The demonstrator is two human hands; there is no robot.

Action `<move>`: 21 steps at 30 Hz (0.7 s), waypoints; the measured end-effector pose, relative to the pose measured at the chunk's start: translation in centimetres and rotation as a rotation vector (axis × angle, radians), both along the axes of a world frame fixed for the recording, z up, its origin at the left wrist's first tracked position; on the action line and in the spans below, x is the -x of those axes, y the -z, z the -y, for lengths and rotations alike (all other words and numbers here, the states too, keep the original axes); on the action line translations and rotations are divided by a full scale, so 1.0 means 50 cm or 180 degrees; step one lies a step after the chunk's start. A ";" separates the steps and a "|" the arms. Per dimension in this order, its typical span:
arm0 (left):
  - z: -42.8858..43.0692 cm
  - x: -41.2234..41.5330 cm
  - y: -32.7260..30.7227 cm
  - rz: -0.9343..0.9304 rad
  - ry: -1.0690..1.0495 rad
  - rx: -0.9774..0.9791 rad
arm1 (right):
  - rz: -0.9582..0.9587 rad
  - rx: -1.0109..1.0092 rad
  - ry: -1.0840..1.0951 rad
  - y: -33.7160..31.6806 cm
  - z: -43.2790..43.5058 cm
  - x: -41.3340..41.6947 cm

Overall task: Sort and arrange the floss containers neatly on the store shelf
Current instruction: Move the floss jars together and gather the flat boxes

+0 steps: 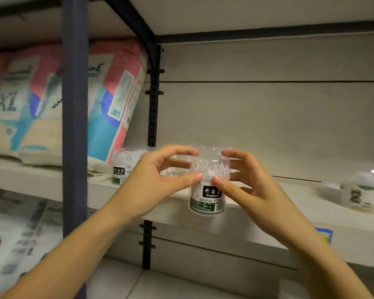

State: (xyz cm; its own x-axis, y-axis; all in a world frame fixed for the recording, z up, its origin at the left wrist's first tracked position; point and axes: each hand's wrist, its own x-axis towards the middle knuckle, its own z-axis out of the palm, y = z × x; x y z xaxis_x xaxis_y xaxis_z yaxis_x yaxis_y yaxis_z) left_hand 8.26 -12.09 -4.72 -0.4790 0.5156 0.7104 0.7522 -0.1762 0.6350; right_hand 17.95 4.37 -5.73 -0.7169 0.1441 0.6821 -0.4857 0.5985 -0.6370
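Pinching "DENTAL FLO" floss container (206, 200), left hand (151, 182), right hand (254, 186), "XL" pack (20, 104) nearby

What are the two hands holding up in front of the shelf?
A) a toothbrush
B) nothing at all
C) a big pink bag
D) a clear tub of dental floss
D: the left hand and the right hand both pinch a clear floss container marked DENTAL, with white picks showing inside.

Shop: metal shelf (268, 225) w/ slotted upright (153, 108), stacked soft packs (110, 100), price tag (323, 234) on its edge.
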 end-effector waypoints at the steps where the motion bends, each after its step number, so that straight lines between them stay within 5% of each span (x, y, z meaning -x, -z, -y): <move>1: 0.021 0.025 -0.013 -0.0035 -0.0078 0.0036 | -0.0040 -0.0020 0.0057 -0.010 0.023 0.028; 21: 0.119 0.253 -0.037 -0.1298 -0.1096 0.1050 | 0.0327 -0.0181 0.0760 -0.008 0.155 0.255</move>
State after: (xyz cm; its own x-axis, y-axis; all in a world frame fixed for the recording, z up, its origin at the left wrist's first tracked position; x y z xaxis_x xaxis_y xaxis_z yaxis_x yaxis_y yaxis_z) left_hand -4.38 -18.02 -2.87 -0.3805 0.6033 0.7009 0.9242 0.2756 0.2645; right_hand 5.22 -3.36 -5.32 -0.7330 0.2812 0.6194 -0.2610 0.7246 -0.6378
